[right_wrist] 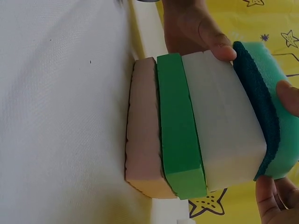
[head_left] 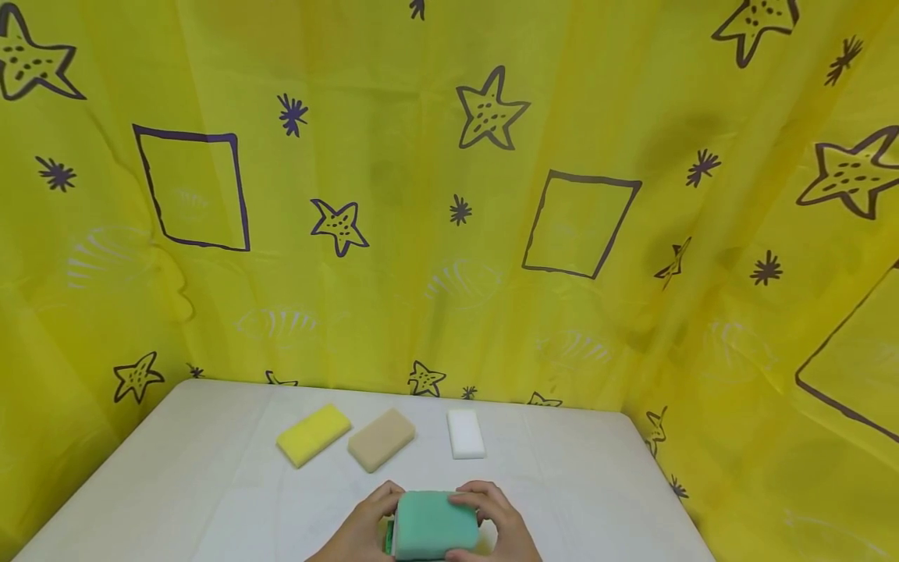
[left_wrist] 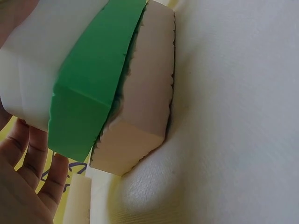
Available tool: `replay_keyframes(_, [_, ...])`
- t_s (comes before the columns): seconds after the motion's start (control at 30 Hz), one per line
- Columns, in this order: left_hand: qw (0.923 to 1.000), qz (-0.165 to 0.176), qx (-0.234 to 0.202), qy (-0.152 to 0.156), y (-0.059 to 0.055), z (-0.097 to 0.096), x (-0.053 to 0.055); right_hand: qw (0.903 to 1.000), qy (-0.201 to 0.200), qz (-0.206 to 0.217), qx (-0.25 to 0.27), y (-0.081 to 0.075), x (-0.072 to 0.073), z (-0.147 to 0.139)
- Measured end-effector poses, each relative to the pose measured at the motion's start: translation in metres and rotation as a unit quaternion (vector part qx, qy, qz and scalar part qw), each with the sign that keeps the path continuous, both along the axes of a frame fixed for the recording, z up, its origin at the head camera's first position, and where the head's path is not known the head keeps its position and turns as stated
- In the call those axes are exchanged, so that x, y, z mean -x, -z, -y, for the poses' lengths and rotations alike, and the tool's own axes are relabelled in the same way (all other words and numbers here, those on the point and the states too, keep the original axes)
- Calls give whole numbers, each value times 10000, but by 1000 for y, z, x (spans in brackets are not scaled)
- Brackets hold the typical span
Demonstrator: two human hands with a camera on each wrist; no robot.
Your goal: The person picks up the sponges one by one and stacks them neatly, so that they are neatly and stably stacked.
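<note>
Sponges stand in a stack near the front of the table. Lowest is a pinkish-beige sponge (right_wrist: 142, 121) with dark edges, resting on the cloth. On it lies a green sponge (right_wrist: 180, 121), and above that a thick white sponge (right_wrist: 224, 116). Topmost is a teal sponge (head_left: 435, 524) with a dark scouring layer facing down, at the white one. My right hand (head_left: 504, 524) pinches the teal sponge between thumb and fingers. With thumb and fingers on opposite sides, my left hand (head_left: 365, 524) grips the white sponge, its thumb tip beside the scouring layer's corner.
Farther back on the white-covered table (head_left: 562, 484) lie a yellow sponge (head_left: 314, 435), a tan sponge (head_left: 382, 439) and a thin white sponge (head_left: 467, 434). A yellow curtain (head_left: 393, 156) with starfish drawings hangs behind the table and along both sides.
</note>
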State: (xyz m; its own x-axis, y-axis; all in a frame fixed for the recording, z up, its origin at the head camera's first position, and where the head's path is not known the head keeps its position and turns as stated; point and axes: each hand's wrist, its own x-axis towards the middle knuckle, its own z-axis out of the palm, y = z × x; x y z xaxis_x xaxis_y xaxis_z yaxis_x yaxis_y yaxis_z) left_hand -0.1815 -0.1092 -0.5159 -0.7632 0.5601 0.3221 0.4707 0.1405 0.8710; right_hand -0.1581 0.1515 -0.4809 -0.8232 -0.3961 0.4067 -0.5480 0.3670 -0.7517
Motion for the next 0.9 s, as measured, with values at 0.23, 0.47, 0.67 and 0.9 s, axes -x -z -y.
replay_keyframes(0.23, [9997,180,138,-68,2,1,0,9999,81,97,-48,1,1,3])
replay_keyframes(0.47, [9993,334,154,-24,2,2,1,9998,166,84,30,2,0,5])
replay_keyframes(0.67, [9992,220,312,-118,0,3,-1,9996,239,-60,102,5,-1,6])
replay_keyframes(0.9, [9970,-457,535,-320,-11,7,-3,9992,309,-207,143,8,-1,6])
